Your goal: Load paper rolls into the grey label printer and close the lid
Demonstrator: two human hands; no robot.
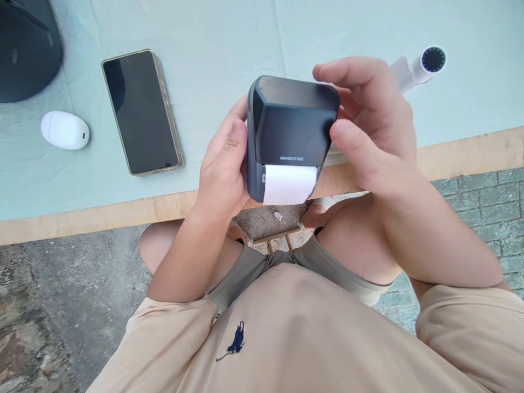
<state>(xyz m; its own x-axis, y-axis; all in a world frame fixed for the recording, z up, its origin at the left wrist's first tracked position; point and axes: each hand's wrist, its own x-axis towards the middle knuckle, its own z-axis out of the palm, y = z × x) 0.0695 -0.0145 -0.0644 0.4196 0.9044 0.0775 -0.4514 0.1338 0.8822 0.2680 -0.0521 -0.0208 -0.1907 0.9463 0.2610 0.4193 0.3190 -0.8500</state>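
Left hand: the left hand [223, 169] grips the left side of the label printer [290, 139], thumb along its edge
Right hand: the right hand [368, 128] clasps the right side, fingers curled over the top
Printer: held above the table edge [123, 210], white paper roll [290, 184] showing
Surface: pale green cloth [213, 49] with a phone [141, 112], a white oval device [64, 130] and a white tube [417, 68]
Ground: stone paving [478, 194]

The label printer [291, 131] looked like matt dark-grey plastic, with smooth white paper [289, 184] at its slot. The phone [141, 112] had glossy glass. Pale cloth [229, 38] covered the wooden table edge [470, 150].
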